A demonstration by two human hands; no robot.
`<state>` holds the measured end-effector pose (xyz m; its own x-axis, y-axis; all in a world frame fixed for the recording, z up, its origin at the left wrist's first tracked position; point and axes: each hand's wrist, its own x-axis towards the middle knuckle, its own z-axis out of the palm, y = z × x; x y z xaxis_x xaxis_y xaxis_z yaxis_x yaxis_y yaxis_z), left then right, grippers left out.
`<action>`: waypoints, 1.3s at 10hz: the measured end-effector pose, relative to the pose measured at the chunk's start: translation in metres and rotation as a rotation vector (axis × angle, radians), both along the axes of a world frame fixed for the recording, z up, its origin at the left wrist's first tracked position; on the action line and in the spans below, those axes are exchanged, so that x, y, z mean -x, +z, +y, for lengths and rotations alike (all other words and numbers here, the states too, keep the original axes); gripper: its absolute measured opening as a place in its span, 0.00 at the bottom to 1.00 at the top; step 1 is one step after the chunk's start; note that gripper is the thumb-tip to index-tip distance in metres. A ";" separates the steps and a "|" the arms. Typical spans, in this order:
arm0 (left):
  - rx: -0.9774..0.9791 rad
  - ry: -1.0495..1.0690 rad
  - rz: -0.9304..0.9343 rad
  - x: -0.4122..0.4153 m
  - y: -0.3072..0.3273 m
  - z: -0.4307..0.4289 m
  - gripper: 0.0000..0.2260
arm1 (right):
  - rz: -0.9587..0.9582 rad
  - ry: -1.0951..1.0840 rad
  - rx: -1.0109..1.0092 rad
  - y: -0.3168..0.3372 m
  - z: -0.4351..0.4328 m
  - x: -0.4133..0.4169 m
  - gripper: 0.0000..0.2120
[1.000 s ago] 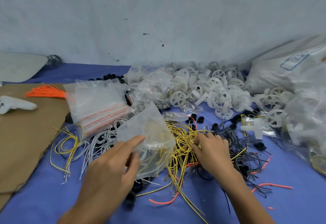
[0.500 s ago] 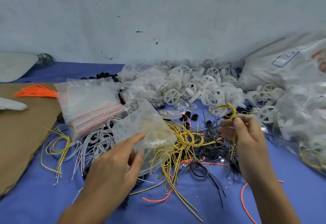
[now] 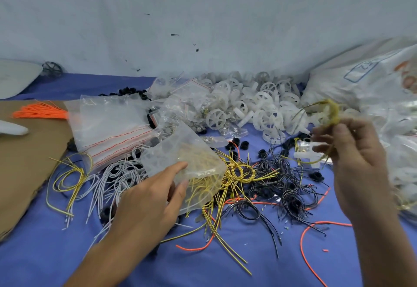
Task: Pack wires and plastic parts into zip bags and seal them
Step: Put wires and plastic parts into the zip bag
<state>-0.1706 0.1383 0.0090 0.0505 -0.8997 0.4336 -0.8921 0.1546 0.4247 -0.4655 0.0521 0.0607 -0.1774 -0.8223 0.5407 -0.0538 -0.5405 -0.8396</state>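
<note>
While the left hand [image 3: 153, 198] pinches its near edge between thumb and fingers, the zip bag [image 3: 182, 164] sits over the wire heap on the blue tabletop [image 3: 45, 253]. The bag is clear, cloudy and crumpled, and yellow strands show through it. At 3 o'clock from the bag, the right hand [image 3: 352, 162] grips a looped yellow wire bundle [image 3: 334, 110], which is blurred. A second ago this hand was down in the black wires [image 3: 286, 185]. It has since lifted the bundle clear and moved it further toward 3 o'clock, while the bag has stayed put. The bag's long axis runs roughly from 11 o'clock to 5 o'clock, and I cannot tell which end is the mouth. The bundle arches toward 12 o'clock above the fingers, and its tails hang toward 6 o'clock.
</note>
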 end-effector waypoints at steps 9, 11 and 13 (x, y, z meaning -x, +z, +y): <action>-0.043 -0.146 -0.064 0.011 -0.002 0.007 0.16 | -0.529 0.714 -0.935 -0.075 0.058 -0.131 0.06; -0.056 -0.190 -0.045 0.008 0.008 0.019 0.16 | -0.413 0.611 -0.956 -0.061 0.036 -0.182 0.12; -0.036 -0.256 0.016 0.002 0.022 0.030 0.17 | -0.330 0.458 -1.037 -0.068 0.024 -0.207 0.20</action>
